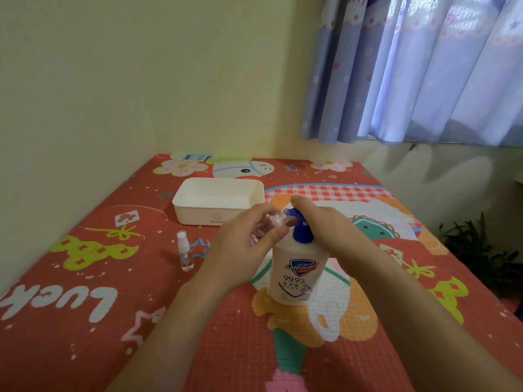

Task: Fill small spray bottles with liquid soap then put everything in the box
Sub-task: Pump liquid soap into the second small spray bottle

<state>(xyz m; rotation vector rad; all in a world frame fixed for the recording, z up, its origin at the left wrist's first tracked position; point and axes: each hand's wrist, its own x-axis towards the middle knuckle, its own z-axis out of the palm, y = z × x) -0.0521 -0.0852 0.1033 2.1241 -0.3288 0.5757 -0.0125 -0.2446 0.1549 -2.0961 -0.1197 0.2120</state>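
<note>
A white soap bottle [297, 271] with a blue pump head [300, 227] stands upright on the patterned mat. My left hand [243, 244] holds a small clear spray bottle [268, 224] tilted, its open neck at the pump's nozzle. My right hand [328, 224] rests over the pump head, fingers on its top. A second small clear spray bottle [185, 251] with its white sprayer on stands upright to the left. The white box [215, 205] sits open behind my hands, with nothing visible inside.
The red cartoon-print mat [141, 321] covers the surface up to a cream wall on the left and back. A blue curtain [424, 66] hangs at the upper right. A green plant [481, 250] stands beyond the mat's right edge.
</note>
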